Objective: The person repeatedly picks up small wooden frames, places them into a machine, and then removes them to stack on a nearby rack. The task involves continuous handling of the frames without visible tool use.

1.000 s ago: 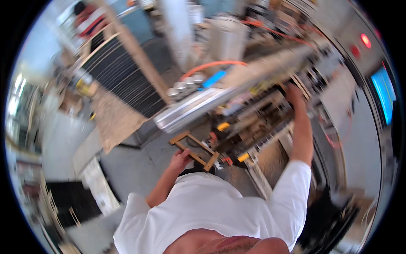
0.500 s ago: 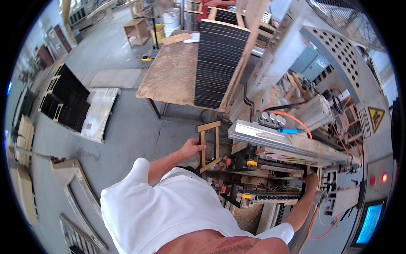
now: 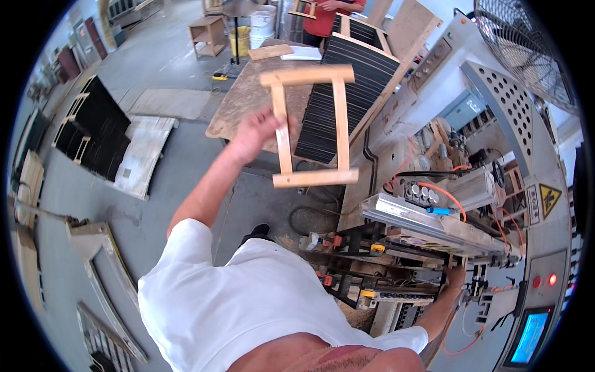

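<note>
My left hand (image 3: 255, 133) is closed on one side bar of a small wooden frame (image 3: 341, 127), two rails joined by two crossing bars. It is held up in the air, in front of the brown worktable and the stack of black-sided frames. Far to the right, my right hand (image 3: 455, 277) reaches into the woodworking machine (image 3: 427, 226). Its fingers are curled at the end of the machine's bed, around a dark-edged piece I cannot make out well. Black clamps with red and yellow knobs lie between the two arms.
The brown worktable (image 3: 248, 93) carries the stack of black-sided frames (image 3: 347, 93). Behind it, a person in red (image 3: 334, 7) holds a similar frame. A control panel with a lit screen (image 3: 528, 335) stands at right. More stacked frames (image 3: 93, 139) rest on the floor at left.
My left hand has lifted the wooden frame up and away from the machine's near end, turning its open face toward me. My right hand stays at the machine. My view has shifted slightly.
</note>
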Action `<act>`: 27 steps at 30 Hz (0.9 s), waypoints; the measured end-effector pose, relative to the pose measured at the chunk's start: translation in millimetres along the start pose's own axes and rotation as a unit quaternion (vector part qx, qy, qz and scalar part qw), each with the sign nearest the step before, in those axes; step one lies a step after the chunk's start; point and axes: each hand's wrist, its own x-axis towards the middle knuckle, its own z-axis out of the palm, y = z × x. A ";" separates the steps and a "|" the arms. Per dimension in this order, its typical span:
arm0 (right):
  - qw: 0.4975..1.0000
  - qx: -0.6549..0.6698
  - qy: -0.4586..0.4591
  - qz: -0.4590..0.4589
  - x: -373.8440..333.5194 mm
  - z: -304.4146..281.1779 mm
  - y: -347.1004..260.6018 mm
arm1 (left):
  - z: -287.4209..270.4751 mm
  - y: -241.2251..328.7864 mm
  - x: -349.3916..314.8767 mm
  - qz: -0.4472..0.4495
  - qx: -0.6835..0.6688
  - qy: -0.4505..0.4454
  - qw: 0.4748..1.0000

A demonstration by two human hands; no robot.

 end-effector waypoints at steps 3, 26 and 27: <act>0.970 0.167 0.174 0.020 -20.9 -29.6 -48.0 | -24.9 41.8 56.0 0.077 -0.078 0.017 0.994; 0.725 0.603 0.261 0.209 -351.1 10.6 -349.3 | 1.9 37.0 331.0 0.166 0.038 0.029 0.985; 0.715 0.608 0.269 0.216 -357.9 17.8 -350.1 | -1.6 31.5 318.6 0.222 0.040 0.011 0.974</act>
